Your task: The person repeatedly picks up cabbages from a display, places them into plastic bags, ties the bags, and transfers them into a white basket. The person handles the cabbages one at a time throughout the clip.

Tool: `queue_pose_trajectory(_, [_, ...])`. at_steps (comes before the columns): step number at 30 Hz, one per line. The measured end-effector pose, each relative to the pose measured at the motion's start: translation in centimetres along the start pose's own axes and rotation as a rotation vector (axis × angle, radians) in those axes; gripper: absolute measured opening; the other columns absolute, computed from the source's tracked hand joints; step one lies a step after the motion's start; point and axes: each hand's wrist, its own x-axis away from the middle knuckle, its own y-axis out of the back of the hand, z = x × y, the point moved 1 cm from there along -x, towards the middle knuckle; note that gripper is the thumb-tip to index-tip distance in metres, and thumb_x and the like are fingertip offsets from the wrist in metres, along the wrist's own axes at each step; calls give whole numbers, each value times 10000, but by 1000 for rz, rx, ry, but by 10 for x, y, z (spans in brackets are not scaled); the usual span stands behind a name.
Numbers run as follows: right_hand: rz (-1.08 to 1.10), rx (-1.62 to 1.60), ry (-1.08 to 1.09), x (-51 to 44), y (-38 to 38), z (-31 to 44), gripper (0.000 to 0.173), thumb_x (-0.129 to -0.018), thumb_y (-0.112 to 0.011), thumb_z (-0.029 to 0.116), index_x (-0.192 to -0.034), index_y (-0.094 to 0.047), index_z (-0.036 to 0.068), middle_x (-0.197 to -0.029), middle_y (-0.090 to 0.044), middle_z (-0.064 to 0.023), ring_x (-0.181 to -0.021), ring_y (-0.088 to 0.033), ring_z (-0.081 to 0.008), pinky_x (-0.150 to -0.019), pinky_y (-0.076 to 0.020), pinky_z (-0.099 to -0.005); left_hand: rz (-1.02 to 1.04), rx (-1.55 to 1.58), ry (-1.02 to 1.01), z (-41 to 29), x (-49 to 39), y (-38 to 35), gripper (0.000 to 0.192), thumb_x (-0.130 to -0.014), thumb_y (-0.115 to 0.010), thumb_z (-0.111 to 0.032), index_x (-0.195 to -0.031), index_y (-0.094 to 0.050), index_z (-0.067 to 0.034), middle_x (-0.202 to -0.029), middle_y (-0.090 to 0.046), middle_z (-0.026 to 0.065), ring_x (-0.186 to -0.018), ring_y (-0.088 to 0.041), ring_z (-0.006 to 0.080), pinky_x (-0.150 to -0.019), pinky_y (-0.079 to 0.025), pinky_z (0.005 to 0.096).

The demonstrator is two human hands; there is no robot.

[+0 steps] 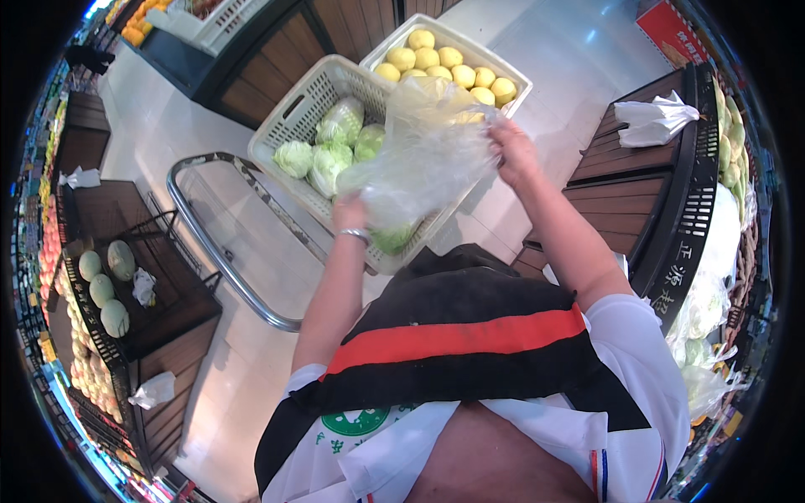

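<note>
A large clear plastic bag (421, 157) is stretched between my two hands above a white slatted plastic crate (270, 148). My right hand (512, 148) grips the bag's far right corner. At its near left edge, my left hand (350, 210) holds the film, its fingers partly hidden by it. Several pale green cabbages (331, 166) lie in the crate, some wrapped in film. Another green head (391, 237) shows below the bag at the crate's near end. The bag hides the crate's right part and some of the yellow fruit behind.
A second white crate (525, 82) of yellow round fruit (463, 76) adjoins the first. A cart's metal handle (220, 270) curves at left. Dark wooden display stands (619, 195) flank me, with melons (102, 290) at left and bagged vegetables (704, 314) at right.
</note>
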Motion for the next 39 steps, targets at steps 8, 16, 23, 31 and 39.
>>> queue_pose_trajectory(8, [267, 464, -327, -23, -2, -80, 154, -871, -576, 108, -984, -680, 90, -736, -612, 23, -584, -458, -34, -501, -333, -182, -246, -916, -839, -20, 2, 7, 960, -539, -853, -244, -1355, -405, -11, -1234, -535, 226, -1131, -540, 349, -938, -453, 379])
queue_pose_trajectory(16, [991, 756, -682, -85, -43, -181, 295, -811, -661, 159, -1096, -683, 87, -850, -664, -14, -757, -583, -98, -663, -448, -238, 560, -795, -81, 35, -24, -25, 242, -758, -664, -237, -892, -652, -36, -742, -644, 166, -689, -627, 333, -666, -482, 436])
queue_pose_trajectory(23, [138, 801, -859, -221, 0, -264, 633, -857, -623, 440, -1355, -466, 84, -1322, -497, -101, -1190, -459, -233, -960, -380, -435, 400, -1096, -11, 112, -59, -13, 293, -772, -597, -286, -860, -648, -11, -888, -629, 225, -859, -592, 390, -792, -472, 464])
queue_pose_trajectory(31, [-549, 349, -683, -283, 96, -406, 637, -887, -579, 428, -1422, -372, 151, -1461, -401, -99, -1310, -406, -292, -1040, -338, -491, 208, -816, -403, 137, -176, -51, 311, -779, -586, -117, -1072, -568, -13, -1073, -570, 210, -964, -553, 405, -846, -464, 450])
queue_pose_trajectory(39, [-686, -164, -737, -327, 95, -488, 568, -904, -549, 405, -1390, -402, 150, -1411, -458, -109, -1254, -468, -286, -1017, -391, -449, 160, -672, -617, 159, -313, -135, 263, -793, -574, -81, -1052, -608, -49, -1177, -577, 181, -1067, -543, 376, -889, -465, 412])
